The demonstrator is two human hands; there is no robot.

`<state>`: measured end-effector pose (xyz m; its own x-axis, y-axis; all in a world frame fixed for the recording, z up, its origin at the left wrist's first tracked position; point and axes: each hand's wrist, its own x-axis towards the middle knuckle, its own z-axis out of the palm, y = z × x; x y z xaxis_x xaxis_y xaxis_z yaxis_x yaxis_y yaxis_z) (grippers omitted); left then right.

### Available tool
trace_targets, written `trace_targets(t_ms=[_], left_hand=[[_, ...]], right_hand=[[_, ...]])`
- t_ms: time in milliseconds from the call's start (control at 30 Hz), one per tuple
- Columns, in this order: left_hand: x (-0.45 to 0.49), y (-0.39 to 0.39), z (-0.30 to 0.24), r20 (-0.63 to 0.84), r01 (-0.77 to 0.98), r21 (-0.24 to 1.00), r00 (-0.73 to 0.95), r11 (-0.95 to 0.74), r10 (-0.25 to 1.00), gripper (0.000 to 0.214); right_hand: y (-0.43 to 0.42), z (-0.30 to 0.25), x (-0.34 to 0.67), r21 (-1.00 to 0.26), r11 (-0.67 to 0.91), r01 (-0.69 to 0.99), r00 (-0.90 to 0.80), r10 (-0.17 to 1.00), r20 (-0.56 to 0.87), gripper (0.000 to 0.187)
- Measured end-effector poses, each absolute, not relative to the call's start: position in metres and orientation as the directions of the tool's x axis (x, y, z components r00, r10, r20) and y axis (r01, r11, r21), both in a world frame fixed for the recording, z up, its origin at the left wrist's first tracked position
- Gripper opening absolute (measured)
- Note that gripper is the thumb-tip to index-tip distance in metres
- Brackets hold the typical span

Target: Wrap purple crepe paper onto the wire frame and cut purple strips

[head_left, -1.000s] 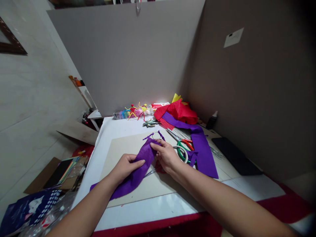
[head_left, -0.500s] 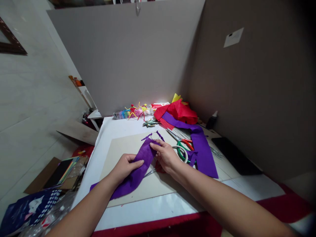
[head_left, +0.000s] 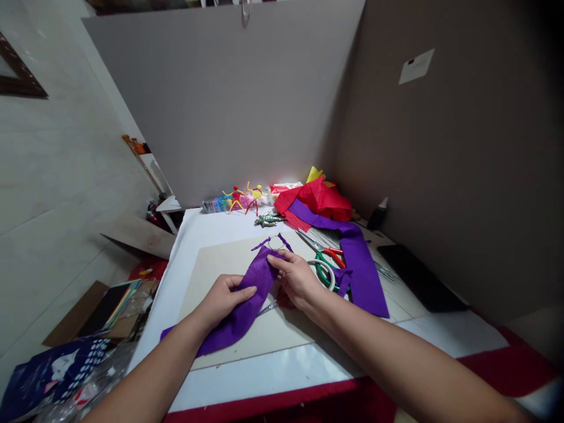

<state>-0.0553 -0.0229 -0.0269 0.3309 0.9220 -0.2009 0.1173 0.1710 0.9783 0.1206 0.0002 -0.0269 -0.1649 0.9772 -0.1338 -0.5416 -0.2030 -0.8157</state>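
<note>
A long strip of purple crepe paper (head_left: 240, 320) slants across the board, its lower end toward my left forearm. Midway up, my left hand (head_left: 225, 298) is closed on it, thumb on top. At the upper end my right hand (head_left: 296, 276) pinches the paper between thumb and fingers. Just beyond that end shows a thin wire ring (head_left: 276, 242) with small purple-wrapped arms; how it joins the paper is hidden. Under my right hand lies a tool with red handles and a metal tip (head_left: 268, 307), mostly covered.
Right of my hands lie scissors (head_left: 312, 241), a white tape roll (head_left: 328, 273), more purple paper (head_left: 365, 282) and a black phone-like slab (head_left: 420, 276). Red paper (head_left: 319, 200) and pipe-cleaner figures (head_left: 254, 194) sit at the back. Grey panels (head_left: 229, 106) stand behind and right.
</note>
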Motion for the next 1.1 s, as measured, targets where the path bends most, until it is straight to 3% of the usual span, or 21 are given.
trace_targets(t_ms=[1100], left_hand=[[-0.0546,-0.0235,-0.0262,-0.202,0.092,0.979,0.305,0.182,0.931,0.026]], right_hand=[[-0.0012,-0.0221,0.1213,-0.796,-0.188,-0.575,-0.140,0.982,-0.130,0.015]])
